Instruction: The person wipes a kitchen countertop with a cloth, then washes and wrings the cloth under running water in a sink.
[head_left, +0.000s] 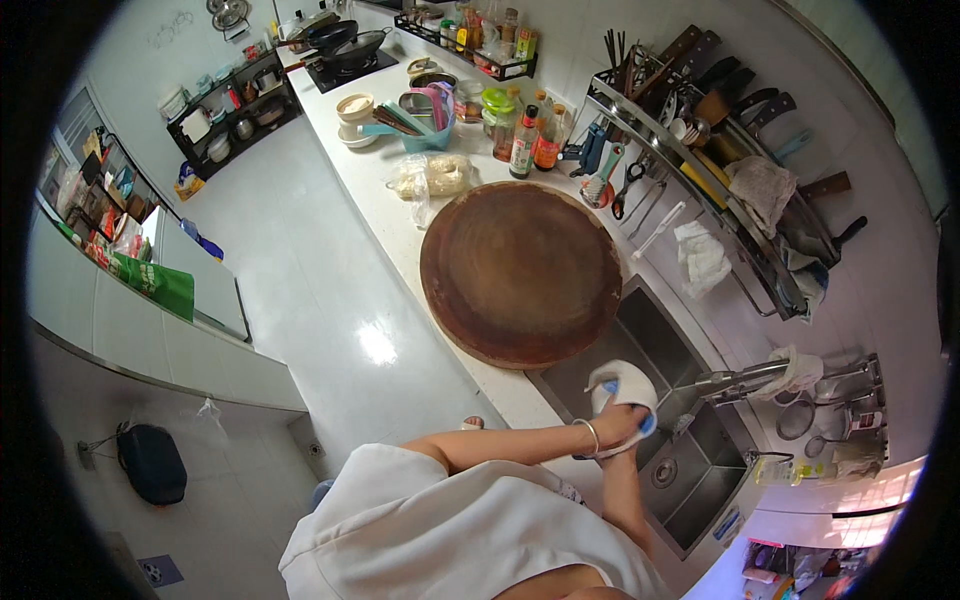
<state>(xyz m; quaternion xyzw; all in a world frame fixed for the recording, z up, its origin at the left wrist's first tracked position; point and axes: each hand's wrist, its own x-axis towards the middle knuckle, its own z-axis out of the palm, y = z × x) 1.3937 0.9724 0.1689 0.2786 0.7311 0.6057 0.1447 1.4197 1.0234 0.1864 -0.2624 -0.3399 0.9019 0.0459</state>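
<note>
A white and blue cloth (624, 379) is bunched up over the front edge of the steel double sink (667, 367). My left hand (616, 424), with a bangle at the wrist, grips this cloth. My right forearm (624, 491) rises from below to the same cloth; its hand is mostly hidden behind the left hand and the folds, so its grip does not show. Beyond the hands, a large round wooden chopping board (521, 274) lies flat on the white countertop (487, 382), its near side overhanging part of the sink.
Bottled sauces (523, 142), a plastic bag of pale food (431, 176) and a blue basket (427, 139) stand past the board. A wall rack (697, 165) holds knives and utensils. The faucet (739, 379) reaches over the sink. Pans (356, 49) sit on the stove.
</note>
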